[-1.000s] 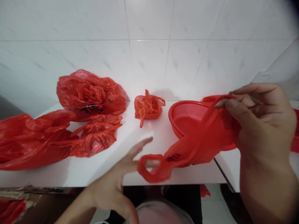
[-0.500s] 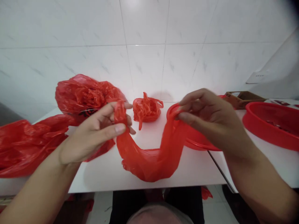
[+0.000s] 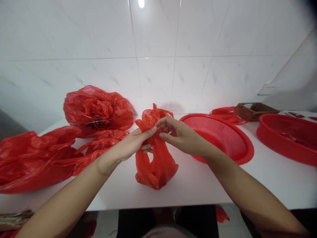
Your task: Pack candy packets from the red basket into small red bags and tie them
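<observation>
Since the mid-frame bag (image 3: 162, 165) looks light and slippery, pinch its top, as your left hand (image 3: 135, 140) does; right hand (image 3: 182, 135), hold unclear.

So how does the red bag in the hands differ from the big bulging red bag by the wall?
The held bag is gathered in the left hand; the bulging bag sits on the table. The held bag is narrow, the bulging bag wide and rounded. The bulging bag shows black print; the held bag shows none. Both are red plastic.
</observation>
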Demonstrator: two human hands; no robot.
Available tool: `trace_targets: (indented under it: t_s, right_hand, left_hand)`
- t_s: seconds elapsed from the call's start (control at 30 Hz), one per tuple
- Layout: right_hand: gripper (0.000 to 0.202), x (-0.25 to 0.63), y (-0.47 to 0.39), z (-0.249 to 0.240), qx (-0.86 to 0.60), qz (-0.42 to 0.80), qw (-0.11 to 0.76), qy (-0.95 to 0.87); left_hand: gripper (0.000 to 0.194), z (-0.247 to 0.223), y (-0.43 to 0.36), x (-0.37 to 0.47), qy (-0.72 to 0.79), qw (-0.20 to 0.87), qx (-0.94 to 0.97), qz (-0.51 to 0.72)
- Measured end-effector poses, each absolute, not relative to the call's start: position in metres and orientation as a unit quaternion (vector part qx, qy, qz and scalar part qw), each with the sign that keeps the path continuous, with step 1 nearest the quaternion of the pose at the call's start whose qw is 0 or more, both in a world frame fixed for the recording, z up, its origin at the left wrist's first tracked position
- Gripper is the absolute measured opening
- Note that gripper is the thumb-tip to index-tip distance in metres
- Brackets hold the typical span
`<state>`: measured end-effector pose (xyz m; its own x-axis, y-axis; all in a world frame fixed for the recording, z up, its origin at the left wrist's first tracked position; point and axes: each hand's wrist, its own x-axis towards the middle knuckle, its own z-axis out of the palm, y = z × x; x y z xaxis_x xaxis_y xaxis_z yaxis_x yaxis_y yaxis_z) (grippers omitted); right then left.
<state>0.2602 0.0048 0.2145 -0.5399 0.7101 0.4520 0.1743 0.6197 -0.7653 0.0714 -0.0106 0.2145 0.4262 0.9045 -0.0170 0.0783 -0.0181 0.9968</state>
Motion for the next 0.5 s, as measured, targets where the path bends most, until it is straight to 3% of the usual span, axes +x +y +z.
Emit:
trace_targets:
  t_s: [0.23, 0.37, 0.5]
  right_hand:
    - [0.011, 0.258, 0.007, 0.198, -0.322, 0.345, 0.43, -0.769]
    - [0.003, 0.255, -0.014, 0.196, -0.301, 0.259, 0.476, -0.785]
    - [0.008, 0.251, -0.04, 0.195, -0.191, 0.169, 0.436, -0.863]
  left_hand:
    - [0.052, 0.209, -0.014, 0.074, 0.422, 0.49, 0.67, 0.366]
    - [0.033, 0.208, -0.013, 0.069, 0.427, 0.515, 0.621, 0.408]
    - [0.022, 0.211, -0.015, 0.061, 0.412, 0.506, 0.652, 0.386]
